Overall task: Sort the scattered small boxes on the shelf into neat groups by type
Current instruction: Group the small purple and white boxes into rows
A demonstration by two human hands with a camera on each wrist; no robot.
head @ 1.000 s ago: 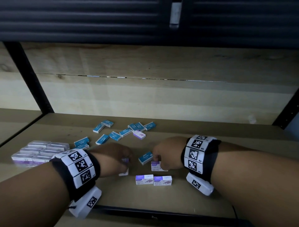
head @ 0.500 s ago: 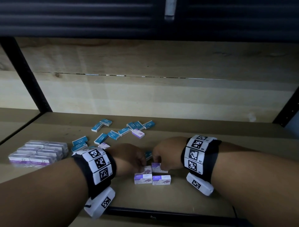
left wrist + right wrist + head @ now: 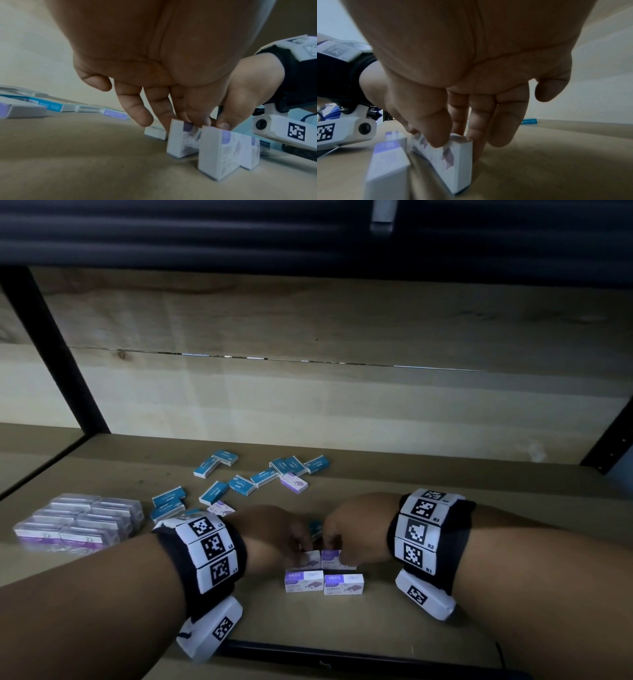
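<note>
Sorting partway — both hands, left hand (image 3: pixel 274 537) and right hand (image 3: pixel 356 530), pinch purple boxes (image 3: pixel 323 582) into a block; behind the block, blue boxes (image 3: pixel 239 484) lie scattered.

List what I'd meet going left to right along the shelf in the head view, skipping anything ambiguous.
Wrapped pack of purple boxes → left hand → the two front purple boxes → right hand.
</note>
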